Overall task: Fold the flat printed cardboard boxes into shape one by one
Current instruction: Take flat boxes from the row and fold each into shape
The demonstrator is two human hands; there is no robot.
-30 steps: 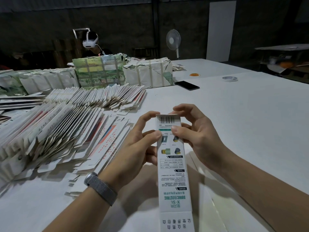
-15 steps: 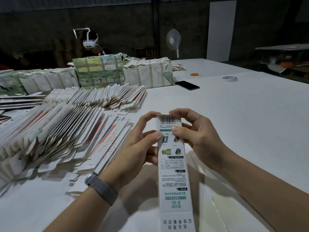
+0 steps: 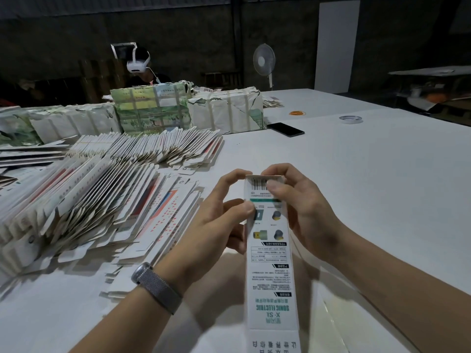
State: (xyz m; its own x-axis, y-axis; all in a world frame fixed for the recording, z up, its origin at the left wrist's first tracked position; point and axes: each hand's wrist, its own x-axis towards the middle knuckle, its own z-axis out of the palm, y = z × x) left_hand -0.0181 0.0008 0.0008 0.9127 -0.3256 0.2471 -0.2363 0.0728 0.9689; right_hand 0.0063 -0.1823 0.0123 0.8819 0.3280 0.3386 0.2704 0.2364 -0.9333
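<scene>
- Head view, nearest: a long printed box [image 3: 269, 263] is held above the near edge of the tabletop [image 3: 356, 187], its length running away from the person, barcode end farthest.
- Left hand [image 3: 216, 225] grips the box's left side, thumb pressed on the printed face, forefinger arched to the far end flap; a grey mesh watch [image 3: 156, 286] sits on that wrist.
- Right hand [image 3: 305, 210] grips the right side, thumb on the barcode, fingers curled over the far end.
- Left of the hands, fanned rows of flat boxes [image 3: 84, 200] lie overlapping toward the left edge.
- Farther back, strapped bundles [image 3: 226, 110] stand in a row.
- Beyond them: a dark phone [image 3: 285, 129], a tape roll [image 3: 351, 119], a fan [image 3: 264, 59], and a person wearing a white headset [image 3: 139, 64] at the far edge.
</scene>
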